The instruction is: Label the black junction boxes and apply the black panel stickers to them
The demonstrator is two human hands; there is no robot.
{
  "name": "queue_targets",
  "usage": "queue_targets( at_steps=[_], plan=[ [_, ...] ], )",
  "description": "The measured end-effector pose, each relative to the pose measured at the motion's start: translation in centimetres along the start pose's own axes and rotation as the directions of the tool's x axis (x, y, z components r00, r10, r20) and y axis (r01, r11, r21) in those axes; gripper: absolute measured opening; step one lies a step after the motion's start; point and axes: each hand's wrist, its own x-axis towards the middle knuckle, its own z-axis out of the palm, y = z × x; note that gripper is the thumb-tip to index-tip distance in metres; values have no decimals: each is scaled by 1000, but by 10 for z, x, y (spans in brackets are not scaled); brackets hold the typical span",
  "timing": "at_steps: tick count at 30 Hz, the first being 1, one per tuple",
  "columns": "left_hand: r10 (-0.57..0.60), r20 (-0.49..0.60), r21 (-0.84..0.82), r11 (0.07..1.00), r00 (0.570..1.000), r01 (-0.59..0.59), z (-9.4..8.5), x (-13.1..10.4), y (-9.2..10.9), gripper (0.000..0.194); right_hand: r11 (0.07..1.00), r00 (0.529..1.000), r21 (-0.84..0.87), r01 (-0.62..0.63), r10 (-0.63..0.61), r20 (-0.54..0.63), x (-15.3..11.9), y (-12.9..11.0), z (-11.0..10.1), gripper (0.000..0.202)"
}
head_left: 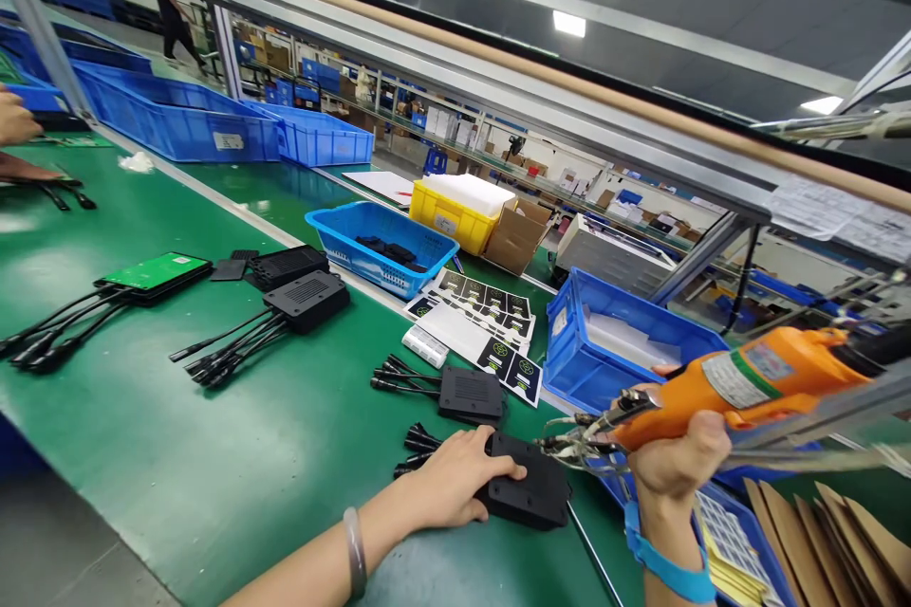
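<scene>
My left hand [459, 484] presses on a black plastic box [530, 488] with black cables on the green bench, its thumb and fingers on the box's left part. My right hand [679, 455] is wrapped round an orange power tool [747, 379], whose front end is beside the box's upper right. Whether the tip touches the box is hidden among wires. Just beyond lies another black box with cables [470, 394]. Farther left are a black cabled box [309, 299] and one with a green board [153, 273]. A thin metal rod [594, 550] lies right of the held box.
Label sheets [491, 322], a light-blue basket [384, 251] with black parts, a yellow bin [455, 213] and a blue bin [626, 332] stand behind. Cardboard pieces [832, 531] are at lower right. Another person's hand [15, 119] is at far left. Metal rails cross above.
</scene>
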Motion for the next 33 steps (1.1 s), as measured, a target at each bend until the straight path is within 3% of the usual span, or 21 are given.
queue_targets(
  at_steps=[6, 9, 16, 20, 29, 33],
  plan=[
    [-6, -30, -1, 1000, 1000, 6, 3, 0, -2, 79, 980, 962, -13, 196, -195, -191, 28, -47, 16, 48],
    [-4, -38, 2, 1000, 999, 4, 3, 0, -3, 79, 991, 978, 18, 135, -131, -160, 33, -58, 28, 43],
    [-6, -17, 33, 999, 1000, 7, -3, -1, 3, 75, 1000, 1000, 7, -28, 28, 5, 8, -23, 39, 44],
    [-16, -13, 45, 999, 1000, 16, -5, -1, 5, 74, 995, 994, 33, -98, 97, 40, -1, -6, 40, 47],
    [-5, -67, -16, 1000, 998, 4, 10, 0, -4, 82, 996, 994, 9, -85, 84, 64, -6, 3, 44, 44],
    [-27, -52, -48, 999, 998, 25, 7, 0, -2, 78, 999, 996, -2, -46, 46, 76, -13, 3, 46, 41]
  ],
)
